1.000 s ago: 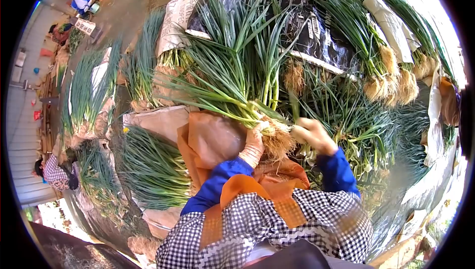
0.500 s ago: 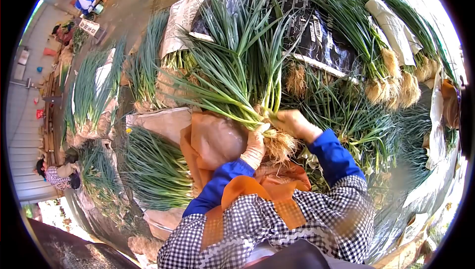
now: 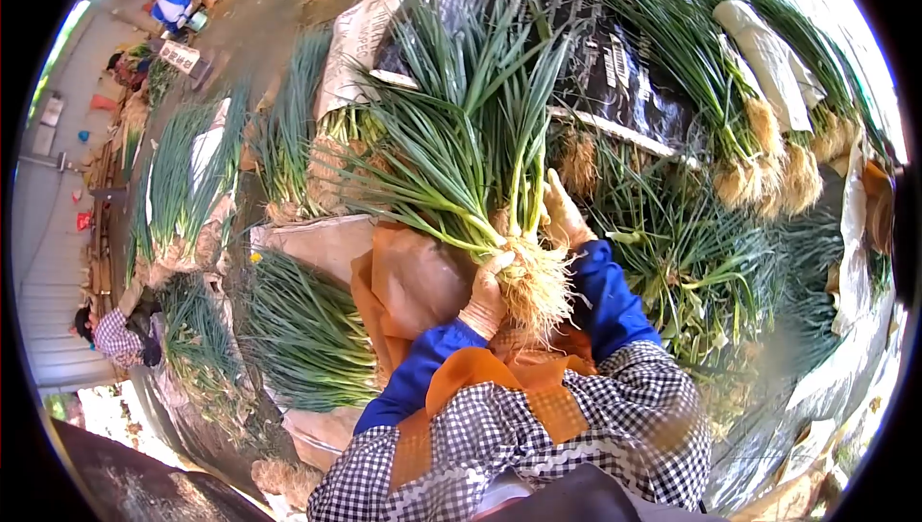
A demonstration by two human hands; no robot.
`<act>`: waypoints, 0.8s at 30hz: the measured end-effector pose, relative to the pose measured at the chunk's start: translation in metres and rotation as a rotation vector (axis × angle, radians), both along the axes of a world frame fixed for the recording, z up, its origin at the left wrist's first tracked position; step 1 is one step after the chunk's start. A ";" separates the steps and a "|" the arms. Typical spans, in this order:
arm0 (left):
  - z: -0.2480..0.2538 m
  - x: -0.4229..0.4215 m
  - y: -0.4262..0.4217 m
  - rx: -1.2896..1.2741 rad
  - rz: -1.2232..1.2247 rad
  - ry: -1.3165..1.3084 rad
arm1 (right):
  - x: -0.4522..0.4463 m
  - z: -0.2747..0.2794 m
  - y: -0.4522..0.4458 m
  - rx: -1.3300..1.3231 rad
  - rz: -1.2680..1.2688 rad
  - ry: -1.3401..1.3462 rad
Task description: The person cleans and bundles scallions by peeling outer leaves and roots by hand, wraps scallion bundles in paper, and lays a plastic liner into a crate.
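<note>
A large bunch of green onions (image 3: pixel 480 128) stands roots toward me in front of my body, its pale stringy roots (image 3: pixel 533 287) hanging over my lap. My left hand (image 3: pixel 485 299) is closed round the left side of the bunch just above the roots, thumb on top. On the other side, my right hand (image 3: pixel 567 218) lies along the white-green stalks with its fingers stretched out and pointing away from me. Its palm faces the bunch, and part of it is hidden behind the stalks and roots. An orange apron (image 3: pixel 384 277) covers my knee.
Piles of green onions (image 3: pixel 303 330) lie at left, with more bundles (image 3: pixel 754 152) at right. Loose leafy stalks (image 3: pixel 691 282) are near my right elbow. A black printed sack (image 3: pixel 624 71) lies beyond the bunch. A person in checked clothing (image 3: pixel 117 338) sits at far left.
My right hand has gone from closed fingers at the stalk base to outstretched fingers along the bunch's right side. The bunch has turned more upright, its roots now spread toward me.
</note>
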State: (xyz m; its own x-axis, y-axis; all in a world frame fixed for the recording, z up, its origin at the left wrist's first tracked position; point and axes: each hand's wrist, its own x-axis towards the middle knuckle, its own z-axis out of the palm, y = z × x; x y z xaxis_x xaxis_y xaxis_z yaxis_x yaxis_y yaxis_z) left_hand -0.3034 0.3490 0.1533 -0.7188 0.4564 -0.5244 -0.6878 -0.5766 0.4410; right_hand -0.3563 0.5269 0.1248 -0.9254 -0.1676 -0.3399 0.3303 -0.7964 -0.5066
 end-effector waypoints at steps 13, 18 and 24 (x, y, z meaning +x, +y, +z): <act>0.000 -0.001 -0.009 0.117 0.062 -0.139 | -0.006 -0.076 -0.049 -0.636 -0.117 0.184; -0.029 0.002 -0.009 -0.021 0.012 -0.044 | 0.028 -0.061 -0.037 0.032 0.290 0.174; -0.043 -0.003 -0.012 0.021 -0.019 -0.013 | 0.121 -0.082 0.051 1.772 1.332 0.166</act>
State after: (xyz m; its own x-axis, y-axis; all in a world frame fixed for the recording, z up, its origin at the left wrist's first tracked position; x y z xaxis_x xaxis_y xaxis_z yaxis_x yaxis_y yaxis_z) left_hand -0.3065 0.3366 0.1100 -0.7030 0.4811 -0.5237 -0.7044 -0.5724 0.4197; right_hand -0.2355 0.5777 0.0428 -0.6006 -0.2376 -0.7634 0.0211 0.9498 -0.3122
